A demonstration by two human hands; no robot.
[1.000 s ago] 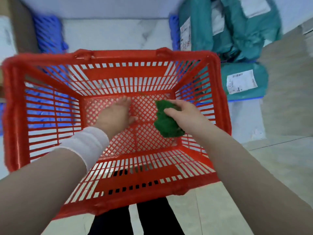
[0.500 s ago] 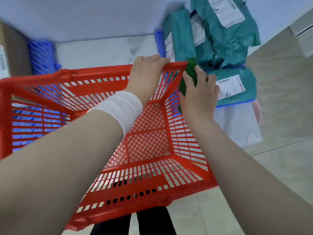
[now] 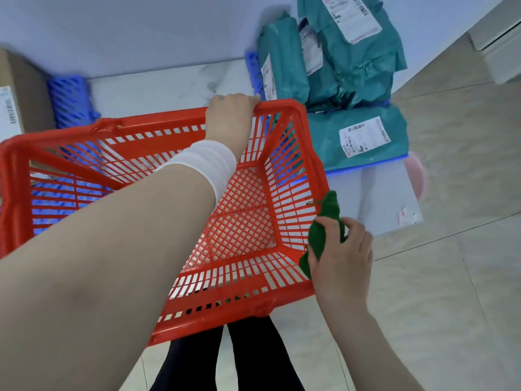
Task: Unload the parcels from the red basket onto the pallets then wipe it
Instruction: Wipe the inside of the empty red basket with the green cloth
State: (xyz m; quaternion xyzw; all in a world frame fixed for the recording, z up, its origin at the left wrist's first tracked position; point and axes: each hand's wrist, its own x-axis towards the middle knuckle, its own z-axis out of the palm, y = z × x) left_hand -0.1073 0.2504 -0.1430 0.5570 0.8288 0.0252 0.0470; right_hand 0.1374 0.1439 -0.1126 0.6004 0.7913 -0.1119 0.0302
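The red basket stands tilted in front of me with nothing inside it. My left hand grips its far rim near the right corner; a white band wraps that wrist. My right hand holds a green cloth bunched against the outer face of the basket's right wall, close to the near corner. Several teal parcels with white labels are piled on a blue pallet to the right, beyond the basket.
A second blue pallet lies at the back left beside a brown cardboard box. A white parcel lies by the teal pile, with a pink object behind it. A white wall runs behind. My dark-clad legs are under the basket.
My left hand left the basket's floor and took hold of the far rim. My right hand carried the cloth from inside to the far right corner, then down the right wall towards me.
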